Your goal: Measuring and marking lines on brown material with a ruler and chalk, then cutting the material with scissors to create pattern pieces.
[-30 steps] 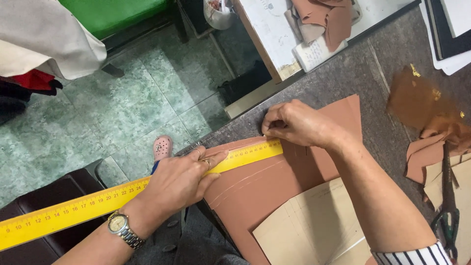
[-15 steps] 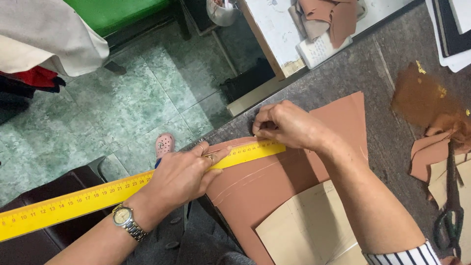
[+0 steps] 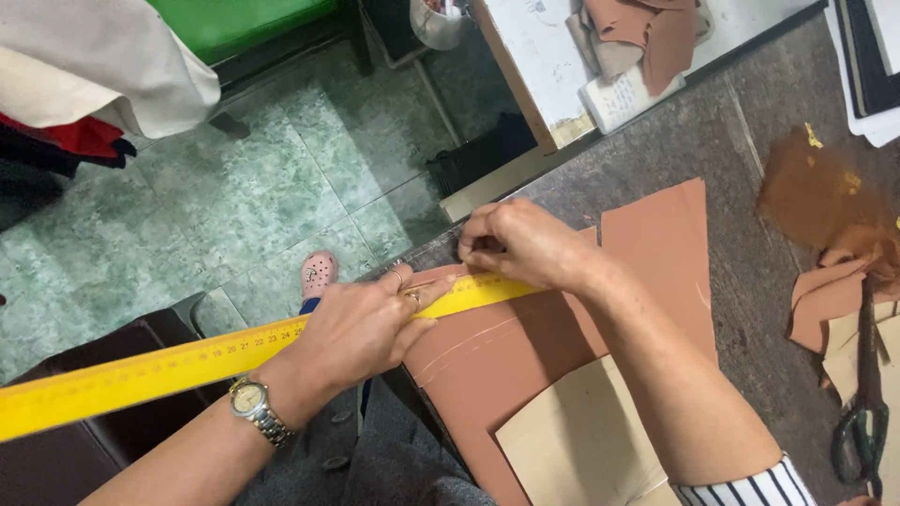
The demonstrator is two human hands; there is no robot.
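A long yellow ruler (image 3: 159, 367) lies across the near edge of a reddish-brown leather sheet (image 3: 562, 347) on the grey worktable (image 3: 741, 234). My left hand (image 3: 361, 328), with a wristwatch, presses flat on the ruler at the table's edge. At the ruler's far end my right hand (image 3: 516, 242) is closed around a small marking tool, hardly visible, with its tip against the leather. A tan paper pattern (image 3: 581, 440) lies on the leather under my right forearm.
Black scissors (image 3: 862, 412) lie at the right among brown leather scraps (image 3: 825, 201). A white bench (image 3: 553, 56) with scraps stands beyond the table. Below are the green tiled floor (image 3: 281, 187), a pink shoe (image 3: 319, 274) and a dark seat (image 3: 103, 431).
My right hand has slid a little left along the ruler's edge. My left hand keeps pressing the ruler down in the same place.
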